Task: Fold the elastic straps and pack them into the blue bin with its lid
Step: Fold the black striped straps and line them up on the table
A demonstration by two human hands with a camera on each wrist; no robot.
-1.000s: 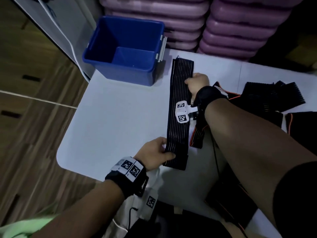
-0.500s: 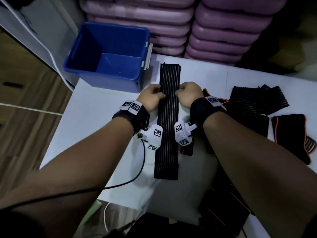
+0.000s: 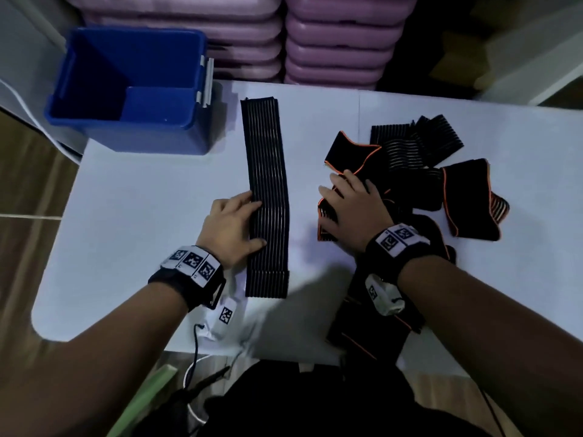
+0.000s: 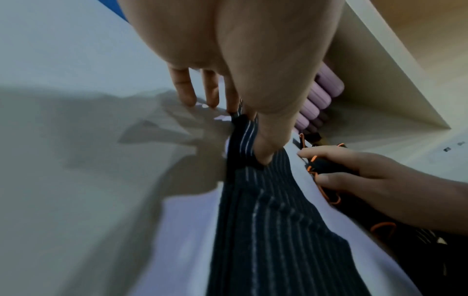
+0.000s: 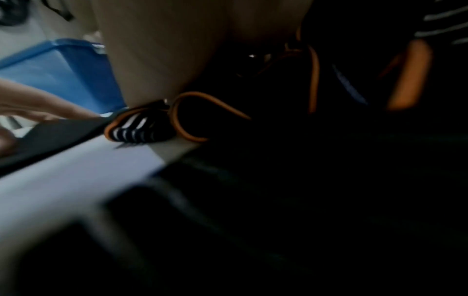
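At the far left corner of the white table point(image 3: 132, 216) sits the blue bin point(image 3: 126, 89), open, with nothing visible inside and no lid in view. Just right of it lies the striped strap point(image 3: 268, 197), flat and full length, its long axis running from the far edge back toward the person, bowing slightly to the right.

The left hand point(image 3: 233, 225) meets the strap's left edge a little below its middle. From the left wrist view its thumb point(image 4: 266, 152) presses down on the fabric while the fingers point(image 4: 185, 94) reach straight to the table beside it, so it is open, pinning rather than gripping.

Further right, well apart from the striped strap, the right hand point(image 3: 353, 212) lies spread on an orange-edged strap point(image 3: 350, 152) at the near side of the dark pile point(image 3: 416, 159); whether it pinches anything I cannot tell.

To my eye the fold must run along that long axis, near end carried to far end, and the left hand is the nearer.
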